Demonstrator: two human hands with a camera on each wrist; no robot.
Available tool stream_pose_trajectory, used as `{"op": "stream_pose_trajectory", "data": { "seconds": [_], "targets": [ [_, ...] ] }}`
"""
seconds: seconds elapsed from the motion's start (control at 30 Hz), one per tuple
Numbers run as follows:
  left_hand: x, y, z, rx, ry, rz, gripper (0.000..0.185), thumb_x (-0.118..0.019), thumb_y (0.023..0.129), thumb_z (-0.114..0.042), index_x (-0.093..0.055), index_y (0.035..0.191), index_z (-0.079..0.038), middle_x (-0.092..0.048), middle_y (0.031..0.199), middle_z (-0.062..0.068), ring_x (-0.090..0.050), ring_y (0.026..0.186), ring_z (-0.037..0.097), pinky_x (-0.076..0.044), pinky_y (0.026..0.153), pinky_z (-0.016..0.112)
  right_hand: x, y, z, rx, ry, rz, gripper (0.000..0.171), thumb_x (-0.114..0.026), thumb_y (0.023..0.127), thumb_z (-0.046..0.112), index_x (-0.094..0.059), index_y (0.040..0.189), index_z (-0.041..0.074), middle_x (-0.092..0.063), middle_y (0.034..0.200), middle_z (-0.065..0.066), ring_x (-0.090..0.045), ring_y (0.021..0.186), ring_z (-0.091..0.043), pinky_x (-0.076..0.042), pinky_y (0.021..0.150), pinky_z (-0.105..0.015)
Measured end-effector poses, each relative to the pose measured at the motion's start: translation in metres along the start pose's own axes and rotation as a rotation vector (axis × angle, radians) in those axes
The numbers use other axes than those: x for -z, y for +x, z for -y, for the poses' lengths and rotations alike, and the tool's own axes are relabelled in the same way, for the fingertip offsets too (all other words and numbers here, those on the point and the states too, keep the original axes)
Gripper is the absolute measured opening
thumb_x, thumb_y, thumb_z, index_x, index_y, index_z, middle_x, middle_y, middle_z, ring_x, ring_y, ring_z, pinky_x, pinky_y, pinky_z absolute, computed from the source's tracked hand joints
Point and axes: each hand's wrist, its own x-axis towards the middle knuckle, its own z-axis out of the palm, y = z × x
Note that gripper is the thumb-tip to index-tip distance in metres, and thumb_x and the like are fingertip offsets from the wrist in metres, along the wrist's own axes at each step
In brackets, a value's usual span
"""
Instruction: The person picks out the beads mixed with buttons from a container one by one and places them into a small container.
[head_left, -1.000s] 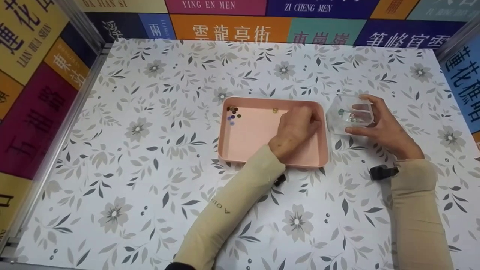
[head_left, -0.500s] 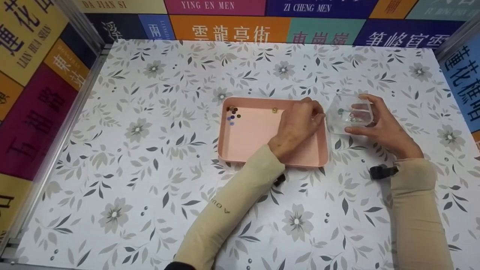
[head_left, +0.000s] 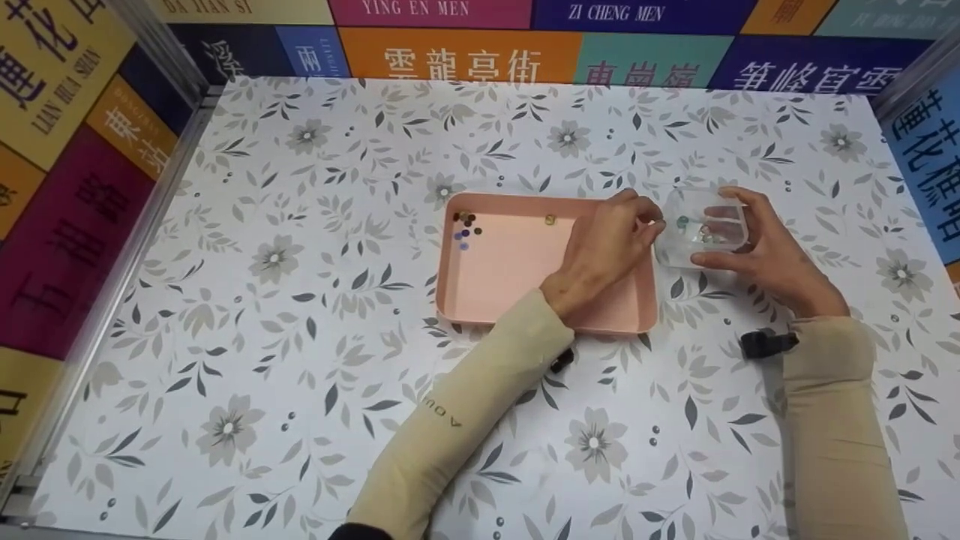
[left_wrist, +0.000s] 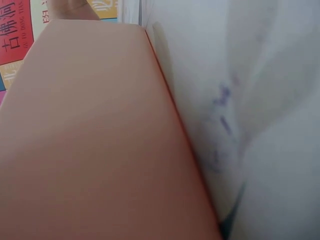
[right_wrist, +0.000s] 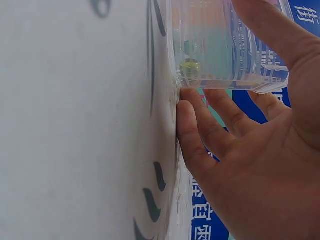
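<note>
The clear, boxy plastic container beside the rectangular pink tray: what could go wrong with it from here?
The left hand is close beside the container and might knock it. A slip by the right hand gripping it could also spill the small shiny pieces inside. Whether the left hand holds anything is hidden.

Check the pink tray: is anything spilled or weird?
Nothing spilled that I can see. One yellowish bead seems odd: it sits alone near the far wall of the pink tray, away from the dark and blue beads bunched by the corner.
</note>
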Motion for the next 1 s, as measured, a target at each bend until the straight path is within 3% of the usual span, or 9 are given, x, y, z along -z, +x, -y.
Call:
{"op": "stream_pose_trajectory", "data": {
  "seconds": [0.53,1.0],
  "targets": [
    [-0.005,0.003,-0.008,-0.052,0.023,-0.013,0.017,-0.067,0.102,-0.033,-0.078,0.112,-0.024,-0.072,0.108,-0.010,-0.067,0.089,0.001,-0.049,0.072,0.014,-0.001,0.000,0.003,0.012,0.026,0.002,0.094,-0.081,0.089,0.006,-0.024,0.160,0.033,-0.046,0.152,-0.005,-0.052,0.132,-0.008,-0.050,0.093,-0.011],
    [-0.009,0.004,-0.012,-0.048,0.005,0.009,0.019,-0.065,0.103,-0.035,-0.077,0.114,-0.025,-0.073,0.112,-0.010,-0.070,0.094,0.002,-0.051,0.075,0.016,-0.001,-0.001,0.002,0.029,0.038,0.002,0.093,-0.079,0.090,0.003,-0.025,0.160,0.032,-0.044,0.154,-0.009,-0.051,0.136,-0.012,-0.050,0.094,-0.011]
  ]
}}
